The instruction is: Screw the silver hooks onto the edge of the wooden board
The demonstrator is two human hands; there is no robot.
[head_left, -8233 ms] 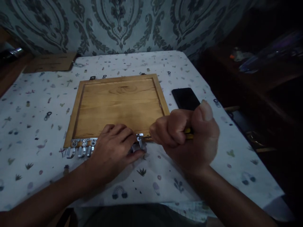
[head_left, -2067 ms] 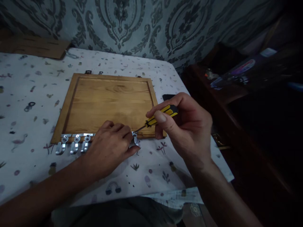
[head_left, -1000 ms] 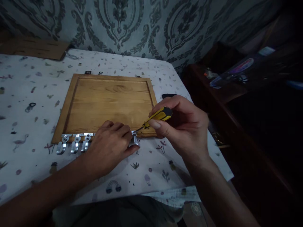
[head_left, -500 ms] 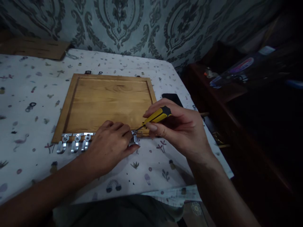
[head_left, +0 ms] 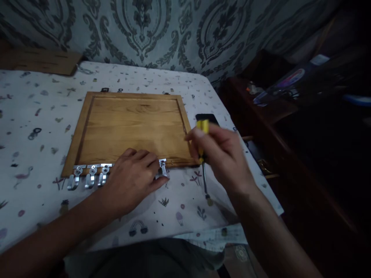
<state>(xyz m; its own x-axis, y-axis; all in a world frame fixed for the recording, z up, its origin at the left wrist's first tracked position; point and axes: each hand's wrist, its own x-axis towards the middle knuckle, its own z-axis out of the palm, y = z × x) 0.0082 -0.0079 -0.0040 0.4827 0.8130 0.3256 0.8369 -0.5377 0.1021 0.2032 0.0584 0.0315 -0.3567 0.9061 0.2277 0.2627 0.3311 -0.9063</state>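
Note:
A wooden board [head_left: 133, 127] with a raised frame lies flat on the table, silver metal hooks [head_left: 92, 176] along its near edge. My left hand [head_left: 130, 179] rests over that edge, its fingers and thumb closed about a metal hook [head_left: 162, 168] at its right. Part of the hook row is hidden under this hand. My right hand [head_left: 224, 154] grips a yellow and black screwdriver [head_left: 202, 148], slightly blurred, off the board's near right corner. The screwdriver's shaft points down toward the tablecloth, apart from the hook.
The table wears a patterned white cloth [head_left: 37, 154]. A black phone-like slab [head_left: 207, 118] lies beyond my right hand. Cardboard [head_left: 43, 61] sits at the back left. To the right stand dark red wooden furniture [head_left: 278, 143] and a clear plastic bottle [head_left: 290, 81].
My right hand has lifted the screwdriver off the hook and swung its tip down and right, clear of the board. My left hand has stayed at the hook.

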